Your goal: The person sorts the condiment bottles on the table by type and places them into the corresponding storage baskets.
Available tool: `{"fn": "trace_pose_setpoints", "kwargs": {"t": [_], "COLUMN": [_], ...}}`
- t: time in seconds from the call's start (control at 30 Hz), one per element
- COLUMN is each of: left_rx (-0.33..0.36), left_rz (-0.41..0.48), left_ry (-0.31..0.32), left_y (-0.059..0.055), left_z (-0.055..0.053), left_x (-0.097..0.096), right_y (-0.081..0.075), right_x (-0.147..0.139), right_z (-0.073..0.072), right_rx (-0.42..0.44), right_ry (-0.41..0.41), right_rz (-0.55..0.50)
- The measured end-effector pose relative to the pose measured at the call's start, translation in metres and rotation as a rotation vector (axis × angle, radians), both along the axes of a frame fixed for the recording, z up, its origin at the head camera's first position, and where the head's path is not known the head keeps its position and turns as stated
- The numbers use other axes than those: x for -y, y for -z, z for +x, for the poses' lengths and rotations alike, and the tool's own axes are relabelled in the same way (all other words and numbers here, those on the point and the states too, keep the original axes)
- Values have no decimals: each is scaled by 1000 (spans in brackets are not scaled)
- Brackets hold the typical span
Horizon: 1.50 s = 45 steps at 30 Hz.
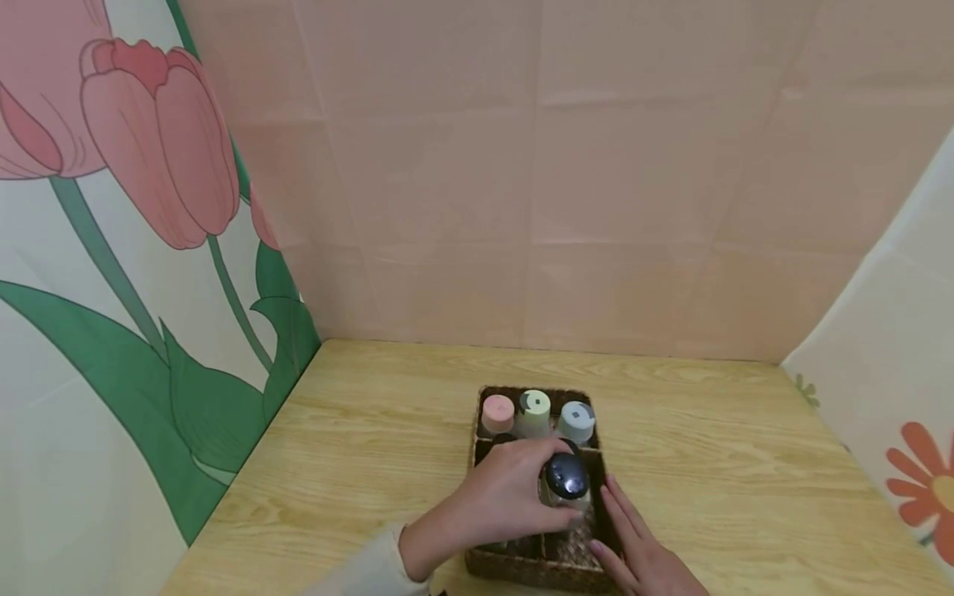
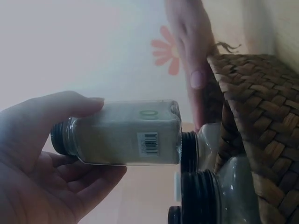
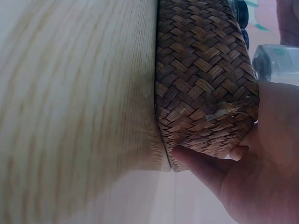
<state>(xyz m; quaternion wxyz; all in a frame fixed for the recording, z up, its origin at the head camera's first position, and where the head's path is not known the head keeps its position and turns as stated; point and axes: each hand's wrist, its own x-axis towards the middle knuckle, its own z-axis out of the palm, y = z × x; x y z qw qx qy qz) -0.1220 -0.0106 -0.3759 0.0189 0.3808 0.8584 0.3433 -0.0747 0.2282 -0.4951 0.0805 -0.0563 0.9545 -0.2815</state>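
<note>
My left hand (image 1: 510, 488) grips a clear spice jar (image 2: 126, 135) with a black lid, thumb on one side and fingers on the other. Pale powder fills the jar, and a barcode sticker is on its side. It is held upright over the front right part of a woven basket (image 1: 537, 571). Straight fingers of my right hand (image 1: 641, 546) lie along the basket's right wall, touching the weave (image 3: 201, 79). Other jars with black lids (image 2: 198, 196) stand in the basket beside the held one, mostly hidden by my left hand in the head view.
Three capped bottles stand in the basket's back compartment: a pink cap (image 1: 498, 408), a pale yellow-green cap (image 1: 537, 404) and a light blue cap (image 1: 577, 418). Dividers split the basket. It sits on a wood-grain table (image 1: 373, 422), with printed cloth walls (image 1: 432, 190) around.
</note>
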Motion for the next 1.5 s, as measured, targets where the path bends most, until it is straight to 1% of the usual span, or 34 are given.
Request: {"fn": "trace_pose_setpoints", "kwargs": {"t": [0.07, 0.23, 0.37, 0.47, 0.73, 0.83, 0.97, 1.2, 1.3, 1.4, 1.5], "left_rx": [5, -10, -26, -40, -53, -75, -129, -169, -205, -225, -218], "left_rz": [-12, -51, -80, -105, -150, -160, -175, -205, -218, -231, -256], "left_ry": [4, 24, 47, 51, 57, 62, 66, 65, 61, 66, 69], "left_y": [0, 3, 9, 14, 27, 30, 33, 33, 35, 38, 41], "left_z": [1, 3, 5, 5, 1, 1, 0, 4, 5, 6, 8], "left_x": [-2, -5, -8, -10, -14, -15, -16, -19, -19, -19, -18], "right_y": [0, -1, -2, -3, -3, -3, -2, -2, -2, 0, 2], "right_x": [-1, -1, -1, -1, -1, -1, -1, -1, -1, -1, -1], "right_z": [0, 0, 0, 1, 1, 2, 2, 0, -1, -2, -3], "right_rx": [7, 21, 33, 32, -10, -23, -22, 3, 1, -1, 3], "right_ry": [-1, -3, 3, 4, -14, -19, -16, -5, -6, -4, -1], "right_rz": [-3, -5, 1, 10, 14, 18, 20, 19, 21, 20, 13]}}
